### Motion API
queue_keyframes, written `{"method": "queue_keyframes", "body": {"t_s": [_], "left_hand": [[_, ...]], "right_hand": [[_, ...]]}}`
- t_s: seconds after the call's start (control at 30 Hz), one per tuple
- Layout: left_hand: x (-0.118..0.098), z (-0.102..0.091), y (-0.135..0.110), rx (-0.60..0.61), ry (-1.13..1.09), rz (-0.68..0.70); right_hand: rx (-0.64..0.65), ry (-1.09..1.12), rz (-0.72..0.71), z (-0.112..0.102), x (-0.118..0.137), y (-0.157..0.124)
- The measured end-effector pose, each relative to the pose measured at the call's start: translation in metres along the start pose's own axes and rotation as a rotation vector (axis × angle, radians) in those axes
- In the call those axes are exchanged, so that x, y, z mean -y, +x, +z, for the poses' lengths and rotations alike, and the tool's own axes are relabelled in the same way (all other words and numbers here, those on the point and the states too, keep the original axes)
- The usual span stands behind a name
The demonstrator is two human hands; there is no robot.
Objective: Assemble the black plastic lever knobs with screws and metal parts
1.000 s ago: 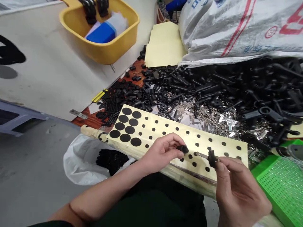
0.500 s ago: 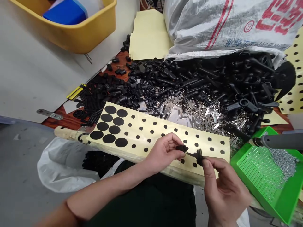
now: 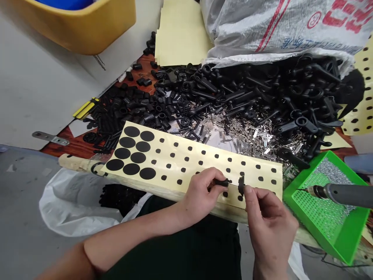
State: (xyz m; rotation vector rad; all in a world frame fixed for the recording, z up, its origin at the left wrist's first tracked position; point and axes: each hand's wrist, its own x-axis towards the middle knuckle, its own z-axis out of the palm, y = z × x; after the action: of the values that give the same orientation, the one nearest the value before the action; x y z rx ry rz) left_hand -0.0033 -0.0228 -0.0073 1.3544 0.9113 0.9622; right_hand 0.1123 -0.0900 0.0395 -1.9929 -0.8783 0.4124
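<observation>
Between thumb and fingers my left hand pinches a small black plastic cylinder with a narrow tip. Facing it, my right hand grips a black disc-shaped part stood on edge. A thin, shiny metal piece bridges the short gap between the two parts; which one it is fixed to I cannot tell. Under both hands lies a pale yellow sheet bearing large black round pads and several rows of small black pads.
Beyond the sheet spread small metal clips, black crank-like arms and short black tubes. At right, a green tray holds screws, with a grey screwdriver above it. A yellow bin hangs upper left.
The disc part has turned edge-on and come into line with the cylinder. My right hand has shifted slightly left. The screwdriver now hangs lower, over the green tray.
</observation>
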Motion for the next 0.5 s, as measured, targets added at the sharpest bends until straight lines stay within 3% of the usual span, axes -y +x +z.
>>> {"method": "queue_keyframes", "body": {"t_s": [0.2, 0.5], "left_hand": [[0.004, 0.001, -0.001, 0.001, 0.059, 0.087], [0.006, -0.001, -0.001, 0.009, 0.068, 0.051]], "right_hand": [[0.124, 0.054, 0.148, -0.002, 0.0, 0.003], [0.276, 0.071, 0.11, 0.003, -0.005, 0.012]]}}
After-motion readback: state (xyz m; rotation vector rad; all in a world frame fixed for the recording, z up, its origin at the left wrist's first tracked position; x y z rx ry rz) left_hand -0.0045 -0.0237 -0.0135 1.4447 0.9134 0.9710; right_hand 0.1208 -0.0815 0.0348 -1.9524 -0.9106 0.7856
